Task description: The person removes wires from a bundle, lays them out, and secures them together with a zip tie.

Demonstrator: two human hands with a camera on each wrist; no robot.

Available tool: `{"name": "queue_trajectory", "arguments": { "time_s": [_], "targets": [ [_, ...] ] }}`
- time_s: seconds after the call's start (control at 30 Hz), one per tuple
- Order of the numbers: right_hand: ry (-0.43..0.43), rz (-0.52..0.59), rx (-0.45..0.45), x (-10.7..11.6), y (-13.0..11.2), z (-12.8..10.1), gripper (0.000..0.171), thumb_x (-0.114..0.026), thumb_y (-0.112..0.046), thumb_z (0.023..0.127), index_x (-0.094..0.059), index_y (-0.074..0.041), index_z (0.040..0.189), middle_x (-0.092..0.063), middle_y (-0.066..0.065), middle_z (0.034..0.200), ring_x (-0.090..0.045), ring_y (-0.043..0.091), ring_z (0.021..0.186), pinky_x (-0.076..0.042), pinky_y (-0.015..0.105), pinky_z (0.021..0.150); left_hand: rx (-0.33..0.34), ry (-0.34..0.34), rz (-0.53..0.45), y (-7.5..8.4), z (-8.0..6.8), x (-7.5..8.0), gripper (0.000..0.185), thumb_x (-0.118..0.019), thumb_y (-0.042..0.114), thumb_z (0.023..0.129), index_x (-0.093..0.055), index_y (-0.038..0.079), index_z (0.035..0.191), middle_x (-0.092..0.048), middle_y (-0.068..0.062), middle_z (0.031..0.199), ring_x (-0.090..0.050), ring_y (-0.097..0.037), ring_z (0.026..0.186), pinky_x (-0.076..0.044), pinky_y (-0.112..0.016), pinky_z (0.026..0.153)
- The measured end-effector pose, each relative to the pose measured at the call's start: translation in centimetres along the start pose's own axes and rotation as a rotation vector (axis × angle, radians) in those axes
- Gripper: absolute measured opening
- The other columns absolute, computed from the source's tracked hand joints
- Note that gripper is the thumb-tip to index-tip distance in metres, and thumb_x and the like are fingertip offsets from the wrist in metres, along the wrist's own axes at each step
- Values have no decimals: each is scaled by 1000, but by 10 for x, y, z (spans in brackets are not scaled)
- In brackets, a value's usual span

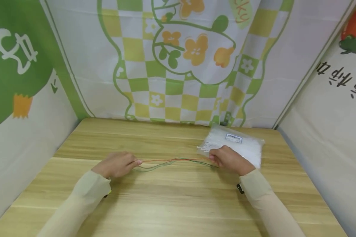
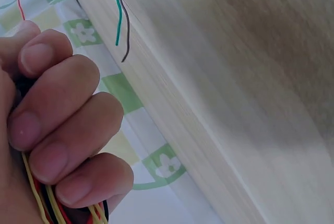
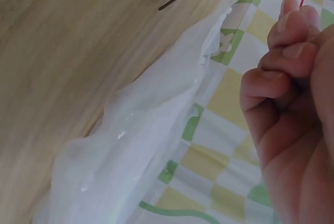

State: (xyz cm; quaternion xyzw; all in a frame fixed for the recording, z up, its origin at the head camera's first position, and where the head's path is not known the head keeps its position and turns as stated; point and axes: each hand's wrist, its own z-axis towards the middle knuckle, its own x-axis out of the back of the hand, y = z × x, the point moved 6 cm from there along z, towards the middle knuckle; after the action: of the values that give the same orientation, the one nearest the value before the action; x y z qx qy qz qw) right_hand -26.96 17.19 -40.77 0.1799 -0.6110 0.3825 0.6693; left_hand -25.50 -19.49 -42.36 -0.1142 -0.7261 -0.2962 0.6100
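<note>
A thin red wire [image 1: 157, 160] runs nearly straight between both hands, above the wooden table. My left hand [image 1: 118, 164] pinches its left end between thumb and forefinger. In the left wrist view, the other fingers curl round a bundle of yellow, black and red wires [image 2: 35, 192]. My right hand [image 1: 229, 159] pinches the red wire's other end at the fingertips, its remaining fingers bent with nothing visible in them. A green wire [image 2: 118, 20] and a dark brown wire [image 2: 127, 31] run loosely alongside, their ends free in both wrist views.
A clear plastic bag [image 1: 249, 149] of white strips with a barcode label lies behind and beside the right hand. The wooden table [image 1: 172, 204] spreads below the hands. A patterned cloth curtain [image 1: 172, 98] hangs at the back edge, with printed cloth sides left and right.
</note>
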Motion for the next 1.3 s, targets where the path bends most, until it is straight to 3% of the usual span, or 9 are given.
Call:
{"name": "queue_trajectory", "arguments": {
  "time_s": [0.13, 0.33, 0.47, 0.57, 0.67, 0.8, 0.93, 1.1, 1.3],
  "targets": [
    [10, 18, 15, -3, 2, 0, 28, -64, 6, 97, -59, -11, 75, -46, -11, 67, -38, 0, 61, -39, 19, 61, 3, 9, 13, -1, 2, 0, 45, -51, 36, 112, -53, 21, 70, -39, 10, 66, -36, -7, 61, -32, -26, 58],
    [0, 58, -1, -16, 5, 3, 29, -67, 0, 101, -59, -9, 75, -45, -9, 66, -39, 0, 61, -40, 20, 61, 39, -34, 47, -3, 1, -5, 39, -51, 38, 112, -63, 21, 78, -46, 9, 67, -44, -9, 62, -44, -31, 64],
    [2, 9, -15, -20, 3, 7, 27, -68, -4, 101, -61, -11, 77, -49, -9, 66, -42, 2, 63, -43, 22, 63, 62, -20, 63, -2, 1, -4, 34, -53, 35, 111, -73, 17, 91, -71, 0, 85, -70, -21, 83, -58, -46, 81],
    [1, -43, -17, -22, 0, 9, 27, -70, -6, 101, -61, -12, 76, -51, -8, 65, -43, 4, 62, -43, 23, 62, 60, -3, 86, -1, 2, -5, 33, -55, 35, 110, -78, 13, 106, -80, -7, 109, -76, -31, 104, -59, -54, 93],
    [-13, -73, -21, -24, -3, 11, 26, -71, -7, 100, -62, -13, 77, -54, -7, 65, -44, 4, 62, -43, 23, 60, 53, -9, 96, -1, 5, -7, 34, -58, 40, 108, -80, 14, 109, -80, -2, 106, -76, -24, 94, -61, -46, 83],
    [-30, -68, -26, -26, -5, 10, 24, -71, -6, 100, -64, -12, 77, -58, -6, 66, -46, 4, 62, -44, 22, 59, 42, -35, 39, -2, 4, -10, 35, -63, 44, 105, -69, 17, 83, -60, 9, 74, -51, -8, 66, -42, -28, 61],
    [-28, -64, -33, -27, -6, 8, 24, -71, -6, 100, -64, -11, 77, -59, -6, 66, -47, 4, 62, -45, 23, 60, 27, -35, -4, -6, -1, -8, 43, -66, 39, 104, -44, 21, 71, -35, 11, 67, -33, -5, 61, -27, -23, 59],
    [-23, -67, -53, -24, -5, 4, 24, -71, -6, 100, -65, -12, 77, -59, -6, 67, -48, 4, 62, -45, 24, 61, 21, -16, -28, -11, -7, -3, 42, -67, 32, 104, -43, 21, 72, -35, 11, 67, -32, -4, 61, -26, -22, 59],
    [-42, -20, -74, -16, -7, 2, 24, -69, -8, 102, -67, -9, 78, -53, -7, 64, -41, 2, 59, -40, 21, 60, 70, -8, -57, -17, -13, 3, 43, -67, 28, 104, -41, 21, 71, -34, 10, 66, -31, -6, 60, -26, -23, 58]
  ]
}}
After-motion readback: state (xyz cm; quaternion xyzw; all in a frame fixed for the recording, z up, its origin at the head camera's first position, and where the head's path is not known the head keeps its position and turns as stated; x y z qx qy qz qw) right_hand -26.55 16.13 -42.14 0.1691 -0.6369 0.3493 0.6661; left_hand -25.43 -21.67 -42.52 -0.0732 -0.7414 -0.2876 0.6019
